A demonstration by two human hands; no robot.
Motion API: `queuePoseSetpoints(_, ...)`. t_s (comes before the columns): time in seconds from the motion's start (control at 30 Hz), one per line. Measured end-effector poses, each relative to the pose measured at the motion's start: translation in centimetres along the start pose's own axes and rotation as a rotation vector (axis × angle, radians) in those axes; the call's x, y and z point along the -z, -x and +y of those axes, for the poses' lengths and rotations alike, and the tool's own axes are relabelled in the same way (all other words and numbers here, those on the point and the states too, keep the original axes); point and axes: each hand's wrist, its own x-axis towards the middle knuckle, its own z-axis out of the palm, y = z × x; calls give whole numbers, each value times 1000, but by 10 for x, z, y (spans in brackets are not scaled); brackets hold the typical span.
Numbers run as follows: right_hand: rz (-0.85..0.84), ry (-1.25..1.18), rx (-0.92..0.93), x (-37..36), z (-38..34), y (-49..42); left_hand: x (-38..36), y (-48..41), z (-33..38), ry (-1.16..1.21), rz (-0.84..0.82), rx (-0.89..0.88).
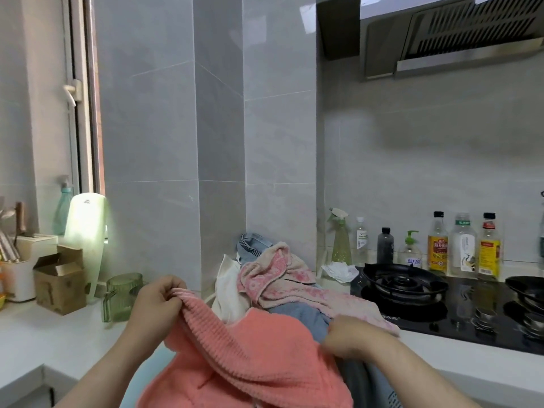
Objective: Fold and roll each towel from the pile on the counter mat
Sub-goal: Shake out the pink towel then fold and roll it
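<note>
Closest to me, the coral towel [250, 357] hangs bunched between both hands over the front of the desk [59, 340]. The left hand [160, 298] is lifted and pinches a gathered top edge in curled fingers. The right hand [350, 337] sits lower, fingers closed on the towel's other side. Just behind lies the pile [282, 290], a pink patterned towel on top of blue and white ones. A green glass mug [122, 295] stands to the left, and the black stove [403, 285] to the right.
</note>
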Motion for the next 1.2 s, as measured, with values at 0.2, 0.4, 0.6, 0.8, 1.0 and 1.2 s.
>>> queuePoseSetpoints(0.2,342,-282,288,-33,-37,-60,-1,5,0,111,-29,81)
queuePoseSetpoints(0.4,204,-380,256,-53,-66,-97,9,8,-13,51,-101,80)
queuePoseSetpoints(0.6,186,-252,87,-55,-88,-123,20,8,-18,78,-99,63)
queuePoseSetpoints(0.8,206,-549,39,-58,-97,-145,27,-1,-29,79,-73,88)
queuePoseSetpoints(1.0,299,-879,140,-6,-74,-128,31,-11,-35,112,-31,77)
queuePoseSetpoints(1.2,304,-702,322,73,-44,-79,42,-37,-20,120,57,29)
